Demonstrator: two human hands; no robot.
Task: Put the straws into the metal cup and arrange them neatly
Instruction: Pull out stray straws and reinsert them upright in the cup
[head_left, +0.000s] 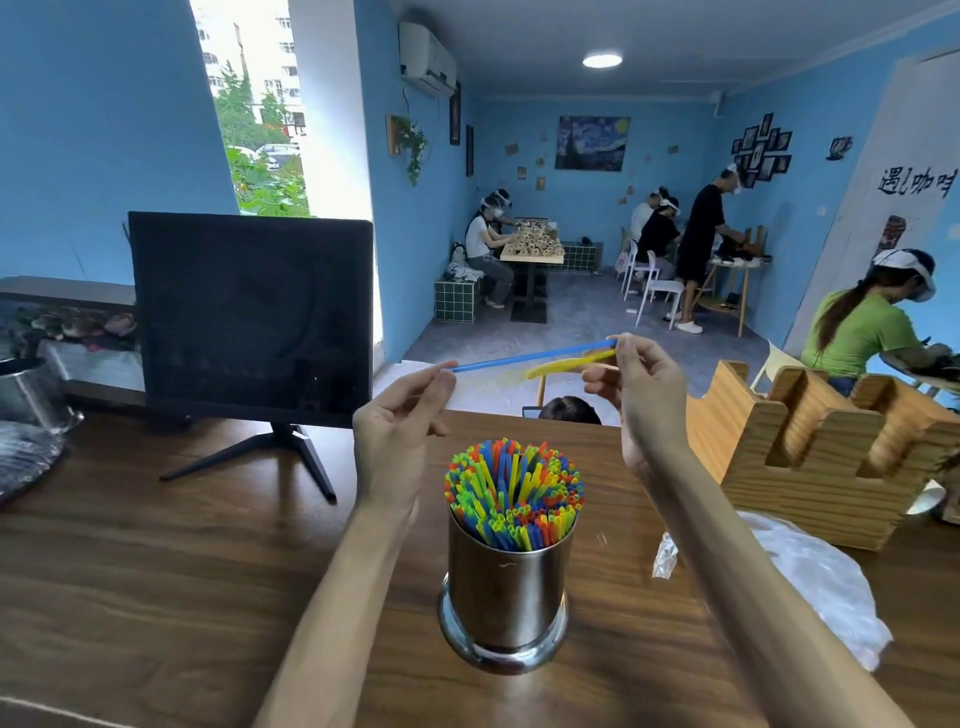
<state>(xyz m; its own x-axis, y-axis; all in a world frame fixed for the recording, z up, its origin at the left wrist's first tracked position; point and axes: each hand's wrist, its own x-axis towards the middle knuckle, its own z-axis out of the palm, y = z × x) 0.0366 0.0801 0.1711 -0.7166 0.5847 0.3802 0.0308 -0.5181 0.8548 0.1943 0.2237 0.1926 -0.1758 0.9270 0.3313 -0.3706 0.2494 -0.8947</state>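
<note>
A shiny metal cup (506, 587) stands on the wooden table, packed with several upright straws (513, 491) in blue, yellow, green and orange. Above it, a blue straw (530, 357) is held level between both hands. My left hand (400, 421) pinches its left end with thumb and forefinger. My right hand (641, 387) pinches its right end together with a blurred yellow straw (569, 365) that points left and slightly down.
A dark monitor (252, 317) on a stand sits at the back left. A slotted wooden holder (826, 457) stands at the right, with crumpled clear plastic (810, 577) in front of it. A metal pot (31, 392) is at the far left edge.
</note>
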